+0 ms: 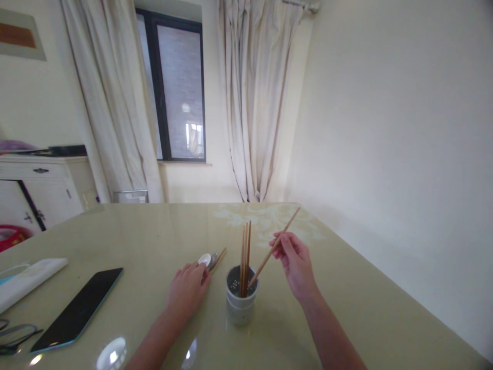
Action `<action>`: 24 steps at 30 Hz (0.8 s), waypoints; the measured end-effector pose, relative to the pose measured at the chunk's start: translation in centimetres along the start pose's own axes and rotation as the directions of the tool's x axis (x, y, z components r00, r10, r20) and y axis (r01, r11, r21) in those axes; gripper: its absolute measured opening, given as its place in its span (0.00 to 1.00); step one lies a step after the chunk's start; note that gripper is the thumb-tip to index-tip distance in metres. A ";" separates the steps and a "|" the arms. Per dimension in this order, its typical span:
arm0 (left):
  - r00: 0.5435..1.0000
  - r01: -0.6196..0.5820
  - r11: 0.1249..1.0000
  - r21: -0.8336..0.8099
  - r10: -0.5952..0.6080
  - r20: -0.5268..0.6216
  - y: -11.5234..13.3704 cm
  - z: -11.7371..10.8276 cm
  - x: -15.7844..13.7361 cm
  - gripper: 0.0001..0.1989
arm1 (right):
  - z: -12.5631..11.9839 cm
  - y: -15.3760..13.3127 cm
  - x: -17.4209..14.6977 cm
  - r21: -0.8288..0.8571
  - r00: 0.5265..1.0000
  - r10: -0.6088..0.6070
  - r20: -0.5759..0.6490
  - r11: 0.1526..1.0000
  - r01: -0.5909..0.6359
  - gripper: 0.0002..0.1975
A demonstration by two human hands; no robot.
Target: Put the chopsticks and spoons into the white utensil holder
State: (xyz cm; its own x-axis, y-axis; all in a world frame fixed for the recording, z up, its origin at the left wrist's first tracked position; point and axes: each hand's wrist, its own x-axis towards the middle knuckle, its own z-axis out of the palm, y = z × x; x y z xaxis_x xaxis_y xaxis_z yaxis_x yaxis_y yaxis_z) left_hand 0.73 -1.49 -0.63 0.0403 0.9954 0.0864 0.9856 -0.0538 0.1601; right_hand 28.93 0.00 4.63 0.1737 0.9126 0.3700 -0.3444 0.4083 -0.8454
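My right hand [295, 259] pinches a wooden chopstick [267, 256], which slants down to the left. The chopstick's lower end is at the mouth of a grey utensil holder [241, 308] with holes in its bottom. Several other chopsticks [245, 252] stand nearly upright in the holder. To its left, my left hand [188, 288] lies low at the table with its fingers curled over a small bundle of utensils. A white spoon [205, 259], a metal spoon [213, 260] and a chopstick [221, 258] stick out past the fingers; their other ends are hidden under the hand.
The glossy table [154, 231] reflects ceiling lights. On its left lie a black-screened phone [79, 311], eyeglasses [19, 336] and a white flat box [34, 282]. A wall [404, 154] runs along the right edge; curtains [258, 103] and a window [181, 92] stand behind.
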 end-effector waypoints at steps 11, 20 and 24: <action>0.998 -0.033 0.999 -0.041 0.035 0.047 0.1 0.1 -0.2 0.10 | 1.3 2.1 -1.3 -0.526 0.968 0.106 0.228 0.850 0.031 0.21; 0.988 -0.098 0.950 -0.295 0.058 -0.144 0.5 0.9 0.3 0.13 | 1.1 4.8 -0.9 -0.443 0.964 0.188 0.191 0.892 -0.086 0.30; 0.981 -0.166 0.840 -0.516 0.086 -0.176 1.5 1.5 0.3 0.14 | 1.6 6.9 -1.3 -0.408 0.932 0.305 0.198 0.890 -0.204 0.32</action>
State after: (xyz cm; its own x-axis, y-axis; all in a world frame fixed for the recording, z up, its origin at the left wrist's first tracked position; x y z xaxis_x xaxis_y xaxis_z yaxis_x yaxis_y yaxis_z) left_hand 2.49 -1.16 -1.85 0.0954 0.9578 0.2712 0.7368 -0.2511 0.6277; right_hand 24.82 1.64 -1.03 -0.1260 0.9785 0.1632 0.0349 0.1688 -0.9850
